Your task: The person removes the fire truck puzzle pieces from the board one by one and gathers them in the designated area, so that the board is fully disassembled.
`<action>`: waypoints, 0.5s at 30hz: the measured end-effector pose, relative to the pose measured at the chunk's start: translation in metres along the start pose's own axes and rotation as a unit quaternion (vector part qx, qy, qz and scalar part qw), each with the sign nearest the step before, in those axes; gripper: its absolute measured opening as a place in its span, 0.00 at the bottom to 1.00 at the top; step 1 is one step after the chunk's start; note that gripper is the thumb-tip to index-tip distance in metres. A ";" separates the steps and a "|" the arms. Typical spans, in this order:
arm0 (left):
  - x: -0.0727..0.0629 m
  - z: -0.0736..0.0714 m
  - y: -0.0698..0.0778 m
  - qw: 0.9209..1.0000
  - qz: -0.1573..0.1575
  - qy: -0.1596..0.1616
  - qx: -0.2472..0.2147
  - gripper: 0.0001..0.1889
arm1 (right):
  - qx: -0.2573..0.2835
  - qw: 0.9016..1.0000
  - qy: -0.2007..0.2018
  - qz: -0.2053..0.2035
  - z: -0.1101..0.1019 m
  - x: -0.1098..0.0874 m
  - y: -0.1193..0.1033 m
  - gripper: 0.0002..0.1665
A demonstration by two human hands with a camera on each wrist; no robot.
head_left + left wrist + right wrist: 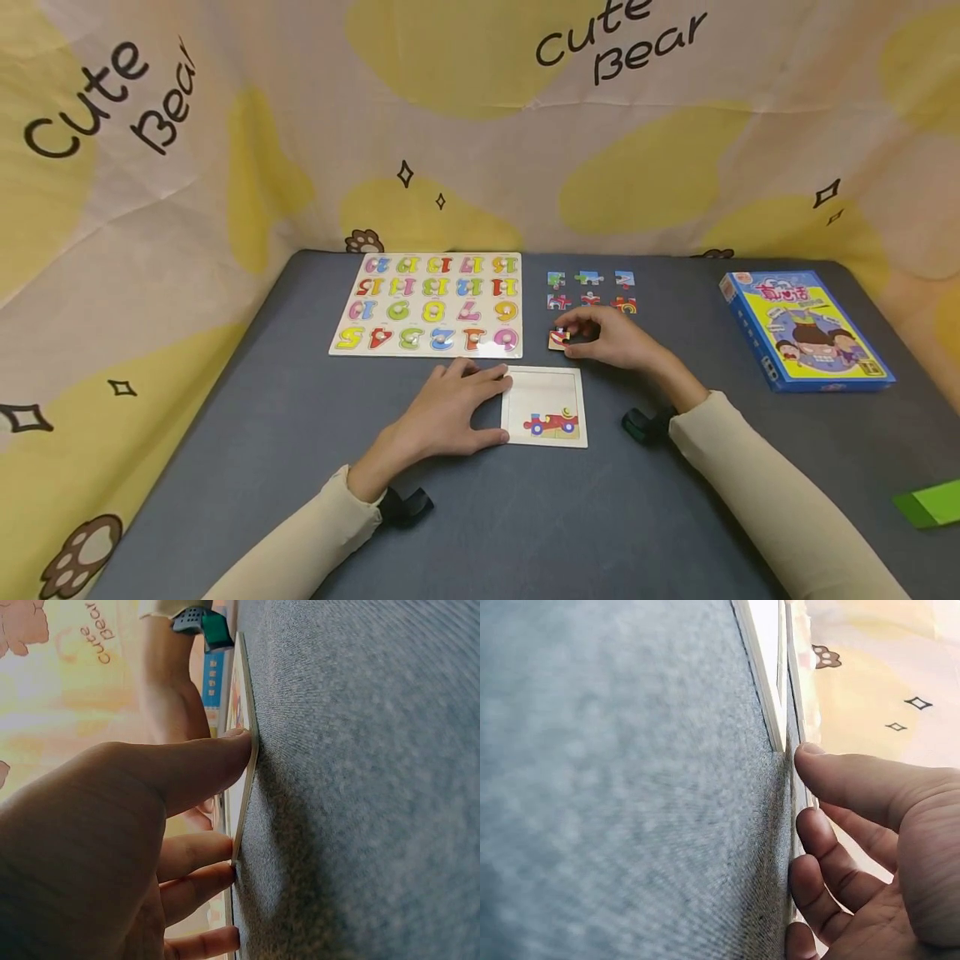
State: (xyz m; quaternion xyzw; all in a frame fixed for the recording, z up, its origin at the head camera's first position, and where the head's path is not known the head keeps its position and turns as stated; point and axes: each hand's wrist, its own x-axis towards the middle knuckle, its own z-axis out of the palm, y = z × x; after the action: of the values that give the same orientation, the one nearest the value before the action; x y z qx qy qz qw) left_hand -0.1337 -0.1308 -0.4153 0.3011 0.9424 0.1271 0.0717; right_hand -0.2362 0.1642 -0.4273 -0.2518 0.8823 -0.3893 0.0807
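A shallow white puzzle tray lies on the table with joined pieces forming a red vehicle in its lower right corner. My left hand rests at the tray's left side, fingers spread and fairly straight, the thumb on its edge. Beyond the tray, my right hand pinches a small jigsaw piece with red and white on it, close over the table. In the right wrist view the thumb and curled fingertips hide most of that piece. Several loose jigsaw pieces lie in two rows just past this hand.
A number board with coloured digits lies behind the tray, to the left. On the right stands a blue and yellow box, and a green block sits near the right edge. A patterned cloth hangs around the table's back and left.
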 end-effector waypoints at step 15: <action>-0.001 0.001 0.001 1.000 0.002 0.002 -0.002 0.40 | -0.012 1.000 0.025 -0.013 0.002 0.006 0.011 0.27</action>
State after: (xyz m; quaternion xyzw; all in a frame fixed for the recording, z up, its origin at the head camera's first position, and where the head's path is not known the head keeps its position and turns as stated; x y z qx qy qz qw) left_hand -0.1325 -0.1307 -0.4157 0.3023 0.9417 0.1300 0.0700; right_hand -0.2449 0.1661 -0.4358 -0.2548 0.8851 -0.3861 0.0507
